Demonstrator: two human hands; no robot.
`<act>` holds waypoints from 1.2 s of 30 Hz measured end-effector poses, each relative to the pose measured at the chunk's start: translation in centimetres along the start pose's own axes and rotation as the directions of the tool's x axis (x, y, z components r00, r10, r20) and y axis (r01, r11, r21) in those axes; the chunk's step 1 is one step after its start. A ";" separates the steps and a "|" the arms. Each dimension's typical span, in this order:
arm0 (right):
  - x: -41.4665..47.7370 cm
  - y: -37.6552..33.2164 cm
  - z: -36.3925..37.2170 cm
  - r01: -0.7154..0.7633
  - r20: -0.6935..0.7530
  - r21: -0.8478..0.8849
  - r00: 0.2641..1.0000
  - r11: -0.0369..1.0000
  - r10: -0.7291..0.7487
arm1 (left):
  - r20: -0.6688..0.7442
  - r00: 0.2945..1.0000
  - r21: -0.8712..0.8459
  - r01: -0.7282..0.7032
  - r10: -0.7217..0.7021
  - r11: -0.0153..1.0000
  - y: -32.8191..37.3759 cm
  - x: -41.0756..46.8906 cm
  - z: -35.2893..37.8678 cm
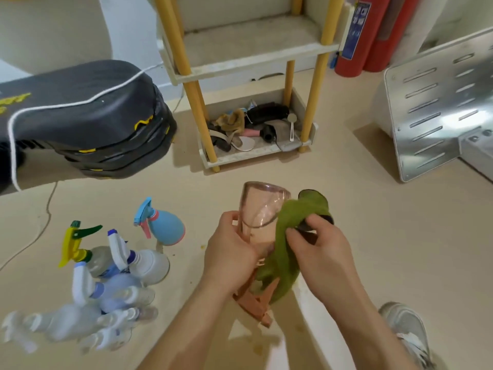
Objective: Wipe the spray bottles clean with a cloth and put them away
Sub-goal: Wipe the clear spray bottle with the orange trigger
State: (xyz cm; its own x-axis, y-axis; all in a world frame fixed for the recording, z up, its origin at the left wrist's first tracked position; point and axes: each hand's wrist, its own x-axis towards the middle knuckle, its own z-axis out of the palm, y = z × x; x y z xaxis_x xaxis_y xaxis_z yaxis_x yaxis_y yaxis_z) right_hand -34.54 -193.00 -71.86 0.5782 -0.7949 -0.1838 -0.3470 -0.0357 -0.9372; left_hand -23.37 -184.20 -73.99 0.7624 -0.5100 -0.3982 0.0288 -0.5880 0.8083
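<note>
Two grips — left hand (229, 252) holds the pink spray bottle (260, 206), right hand (320, 249) pinches green cloth (284, 225) against its side

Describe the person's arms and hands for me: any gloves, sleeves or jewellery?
Two bare human hands, no gloves: the left hand and the right hand. The forearms are bare as far as the picture shows, with no sleeve in view. No ring, watch or bracelet is visible. The only clothing in view is a white sneaker at the lower right.
</note>
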 end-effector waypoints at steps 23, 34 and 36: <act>-3.6 -3.2 -2.5 0.196 0.632 -0.271 0.775 0.942 0.020 | 0.737 0.642 0.675 -0.691 0.210 -0.257 8.7 -8.9 -6.1; -4.6 -4.2 -1.9 -0.317 0.454 0.499 0.888 0.806 0.068 | -0.109 0.985 -0.280 -0.160 0.134 0.947 4.0 -11.6 -4.9; -4.7 -5.4 -1.7 -0.301 0.454 0.502 0.890 0.811 0.050 | 0.156 0.985 -0.578 0.151 -0.073 0.802 3.2 -11.8 -3.9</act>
State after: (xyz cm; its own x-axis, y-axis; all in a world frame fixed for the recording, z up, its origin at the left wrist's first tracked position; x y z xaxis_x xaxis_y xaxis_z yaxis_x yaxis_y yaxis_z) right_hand -36.63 -190.10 -65.45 0.8321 -0.4344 -0.3448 -0.0851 0.5144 -0.8533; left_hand -29.70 -177.59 -65.02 0.6483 -0.5570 -0.5191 0.5122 -0.1853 0.8386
